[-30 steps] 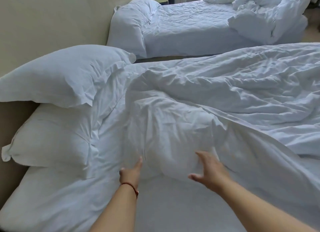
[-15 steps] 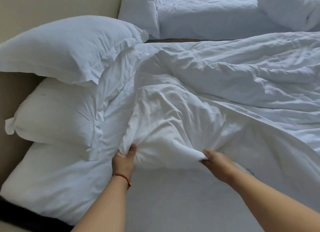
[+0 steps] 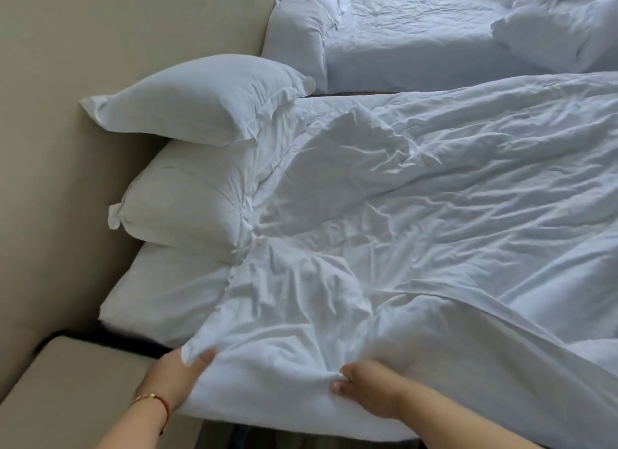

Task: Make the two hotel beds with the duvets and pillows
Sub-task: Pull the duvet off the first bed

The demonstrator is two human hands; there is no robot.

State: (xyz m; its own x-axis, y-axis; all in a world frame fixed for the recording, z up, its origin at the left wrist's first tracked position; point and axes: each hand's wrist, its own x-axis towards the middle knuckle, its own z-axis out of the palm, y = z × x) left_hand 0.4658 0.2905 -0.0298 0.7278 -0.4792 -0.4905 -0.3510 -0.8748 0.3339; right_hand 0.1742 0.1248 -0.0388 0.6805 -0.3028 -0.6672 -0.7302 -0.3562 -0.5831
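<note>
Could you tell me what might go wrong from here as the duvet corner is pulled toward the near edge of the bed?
1. The left hand and right hand grip only the duvet corner, so it may bunch rather than spread.
2. The duvet edge touches the lower pillow; pulling could drag it askew.
3. The corner already overhangs the mattress and may slide off.

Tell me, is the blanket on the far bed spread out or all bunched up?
Bunched up. The far bed's duvet lies heaped at one end, leaving the quilted mattress bare.

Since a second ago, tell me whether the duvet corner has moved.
Yes. The duvet corner was pulled toward the person, from beside the lower pillow to the mattress edge.
</note>
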